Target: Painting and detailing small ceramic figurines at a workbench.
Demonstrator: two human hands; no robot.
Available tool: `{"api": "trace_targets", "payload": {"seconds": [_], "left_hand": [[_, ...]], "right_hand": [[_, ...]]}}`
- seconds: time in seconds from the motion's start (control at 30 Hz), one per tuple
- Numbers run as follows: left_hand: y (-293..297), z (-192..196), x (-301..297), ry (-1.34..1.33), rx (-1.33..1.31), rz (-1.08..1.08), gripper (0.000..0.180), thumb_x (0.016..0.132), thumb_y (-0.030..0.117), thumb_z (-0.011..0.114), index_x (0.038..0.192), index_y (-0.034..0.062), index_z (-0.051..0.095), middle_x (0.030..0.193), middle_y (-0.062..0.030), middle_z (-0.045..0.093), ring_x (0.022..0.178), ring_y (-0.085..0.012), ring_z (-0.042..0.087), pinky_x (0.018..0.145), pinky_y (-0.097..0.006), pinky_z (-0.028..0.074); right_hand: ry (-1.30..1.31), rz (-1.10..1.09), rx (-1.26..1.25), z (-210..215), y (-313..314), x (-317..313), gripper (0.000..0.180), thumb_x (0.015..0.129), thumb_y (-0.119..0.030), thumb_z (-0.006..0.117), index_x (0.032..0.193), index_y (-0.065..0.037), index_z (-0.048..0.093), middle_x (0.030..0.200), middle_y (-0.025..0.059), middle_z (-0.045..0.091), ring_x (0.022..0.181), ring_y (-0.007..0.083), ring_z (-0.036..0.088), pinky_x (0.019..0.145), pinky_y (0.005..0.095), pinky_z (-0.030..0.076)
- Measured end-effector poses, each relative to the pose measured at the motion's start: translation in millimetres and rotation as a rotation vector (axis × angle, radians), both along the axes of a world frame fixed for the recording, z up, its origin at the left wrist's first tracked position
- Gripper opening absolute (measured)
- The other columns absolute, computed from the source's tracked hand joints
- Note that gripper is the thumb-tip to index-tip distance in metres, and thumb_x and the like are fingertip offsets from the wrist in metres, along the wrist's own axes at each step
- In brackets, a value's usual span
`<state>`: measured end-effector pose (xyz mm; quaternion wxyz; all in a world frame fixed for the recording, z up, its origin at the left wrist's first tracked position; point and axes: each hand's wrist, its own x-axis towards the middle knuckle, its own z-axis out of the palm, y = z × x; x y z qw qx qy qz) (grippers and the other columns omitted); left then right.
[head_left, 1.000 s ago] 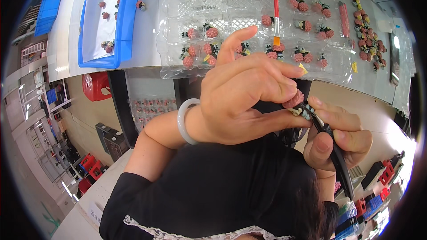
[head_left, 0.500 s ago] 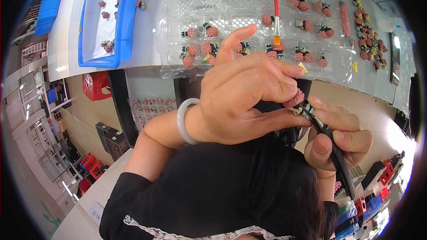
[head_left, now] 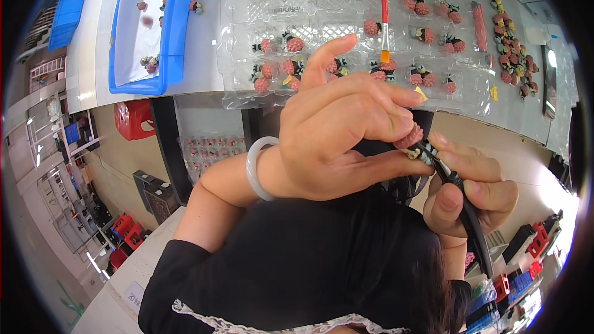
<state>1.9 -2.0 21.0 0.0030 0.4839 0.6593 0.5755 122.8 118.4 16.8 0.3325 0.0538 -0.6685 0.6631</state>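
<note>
Pinched between the thumb and fingers of my left hand (head_left: 346,136) is a small figurine (head_left: 411,137) with a pink knobbly part and pale bits below it. My right hand (head_left: 476,188) grips a slim black tool (head_left: 471,219), its narrow tip against the figurine. The exact kind of tool cannot be made out. A scrap of yellow (head_left: 421,93) shows at my left fingertip. Beyond my hands, clear plastic trays (head_left: 340,0) hold several similar pink figurines (head_left: 422,78), and a red-handled flat paintbrush (head_left: 384,12) lies across them.
A blue bin (head_left: 174,55) with a few figurines stands at the far left of the table. At the right lies a cluster of figurines (head_left: 513,55). A red container (head_left: 133,120) and another filled tray (head_left: 213,151) are below the table edge.
The black tool has tilted very slightly in my right hand, its tip still at the figurine. My left hand keeps nearly the same place and grip.
</note>
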Motion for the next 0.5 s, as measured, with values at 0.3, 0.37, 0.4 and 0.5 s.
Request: {"api": "trace_targets", "payload": {"seconds": [0.3, 0.37, 0.4, 0.5], "left_hand": [[-1.0, -0.7, 0.6, 0.005, -0.003, -0.002, 0.029, 0.053, 0.018, 0.077, 0.069, 0.0108, 0.054, 0.062, 0.0039, 0.058, 0.072, -0.0148, 0.061, 0.091, -0.041, 0.026], [-0.2, -0.5, 0.5, -0.004, 0.003, -0.001, 0.029, 0.053, 0.019, 0.077, 0.069, 0.0108, 0.054, 0.062, 0.0038, 0.058, 0.072, -0.0148, 0.061, 0.091, -0.041, 0.026], [0.0, -0.3, 0.2, -0.001, -0.001, -0.003, 0.029, 0.053, 0.019, 0.077, 0.069, 0.0109, 0.054, 0.062, 0.0038, 0.058, 0.072, -0.0148, 0.061, 0.091, -0.041, 0.026], [1.4, 1.6, 0.0, -0.003, -0.010, -0.004, 0.029, 0.053, 0.019, 0.077, 0.069, 0.0110, 0.054, 0.062, 0.0038, 0.058, 0.072, -0.0148, 0.061, 0.091, -0.041, 0.026]], "right_hand": [[-0.131, 0.017, 0.114, 5.1, 0.9, 4.1, 0.024, 0.078, -0.017, 0.058, 0.087, -0.009, 0.036, 0.088, 0.0156, 0.054, 0.086, 0.0326, 0.057, 0.075, 0.0365, 0.048], [-0.134, 0.009, 0.118, 5.3, 1.1, 3.7, 0.025, 0.078, -0.017, 0.058, 0.087, -0.008, 0.036, 0.087, 0.0155, 0.054, 0.086, 0.0327, 0.057, 0.075, 0.0365, 0.048], [-0.135, 0.002, 0.121, 5.1, 1.4, 3.3, 0.025, 0.078, -0.017, 0.058, 0.087, -0.008, 0.036, 0.087, 0.0155, 0.054, 0.086, 0.0328, 0.057, 0.074, 0.0365, 0.048], [0.011, 0.014, -0.006, 0.1, 2.5, 0.1, 0.032, 0.069, 0.002, 0.063, 0.092, -0.004, 0.042, 0.090, 0.0232, 0.055, 0.088, 0.0391, 0.055, 0.071, 0.0394, 0.051]]}}
